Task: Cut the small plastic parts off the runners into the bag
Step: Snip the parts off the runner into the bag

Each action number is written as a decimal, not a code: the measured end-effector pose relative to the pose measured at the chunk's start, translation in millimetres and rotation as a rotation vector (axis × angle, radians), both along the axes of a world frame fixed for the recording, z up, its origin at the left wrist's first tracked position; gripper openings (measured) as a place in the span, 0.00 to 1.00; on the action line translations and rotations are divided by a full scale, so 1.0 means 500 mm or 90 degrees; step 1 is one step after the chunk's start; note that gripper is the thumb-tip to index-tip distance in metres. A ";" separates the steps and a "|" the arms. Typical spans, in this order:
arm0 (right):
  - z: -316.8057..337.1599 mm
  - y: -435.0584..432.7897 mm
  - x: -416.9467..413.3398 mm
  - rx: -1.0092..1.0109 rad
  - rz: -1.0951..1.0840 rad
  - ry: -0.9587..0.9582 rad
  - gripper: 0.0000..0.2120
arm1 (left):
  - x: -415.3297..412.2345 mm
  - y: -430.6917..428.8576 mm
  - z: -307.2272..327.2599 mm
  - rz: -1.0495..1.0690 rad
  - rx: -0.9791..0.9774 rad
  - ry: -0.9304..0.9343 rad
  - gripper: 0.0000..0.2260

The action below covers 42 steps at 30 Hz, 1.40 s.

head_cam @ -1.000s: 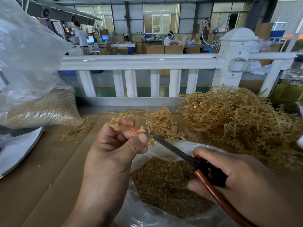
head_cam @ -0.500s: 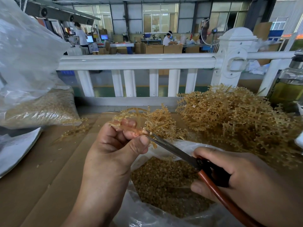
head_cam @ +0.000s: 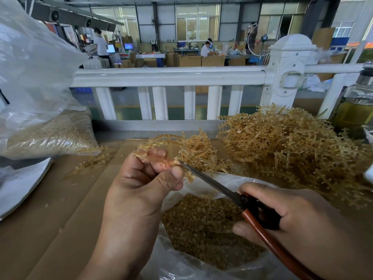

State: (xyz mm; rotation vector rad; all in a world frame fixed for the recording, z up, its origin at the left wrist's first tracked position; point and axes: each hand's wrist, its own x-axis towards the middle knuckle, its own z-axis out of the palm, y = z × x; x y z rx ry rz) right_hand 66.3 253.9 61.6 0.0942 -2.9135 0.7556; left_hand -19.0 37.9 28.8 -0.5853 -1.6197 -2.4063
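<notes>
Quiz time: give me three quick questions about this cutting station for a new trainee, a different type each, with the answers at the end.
1. Multiple choice: which hand holds the scissors? A) left B) right C) neither
2. True or false: the open bag under the hands already holds cut parts.
3. Fill in: the big pile of uncut runners lies on the person's ____ side.

Key
1. B. The right hand grips the red handles, while the left hand pinches the runner at the blade tips.
2. True.
3. Right.
</notes>
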 end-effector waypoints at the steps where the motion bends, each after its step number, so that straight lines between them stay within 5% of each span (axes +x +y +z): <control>1: 0.001 -0.001 0.000 -0.001 0.002 -0.002 0.35 | 0.000 0.000 0.000 0.000 0.001 0.000 0.10; 11: 0.006 0.000 0.003 0.002 0.006 0.008 0.43 | 0.004 0.004 0.003 0.010 0.009 -0.006 0.10; 22: 0.002 -0.012 0.001 -0.038 0.005 -0.032 0.37 | 0.010 0.007 0.006 -0.040 0.092 -0.040 0.06; 29: 0.001 -0.017 0.000 -0.050 -0.008 -0.036 0.35 | 0.009 0.006 0.009 -0.135 0.161 -0.163 0.06; 42: -0.007 -0.019 -0.002 -0.010 -0.005 -0.019 0.30 | 0.011 0.012 0.007 -0.162 0.116 -0.173 0.02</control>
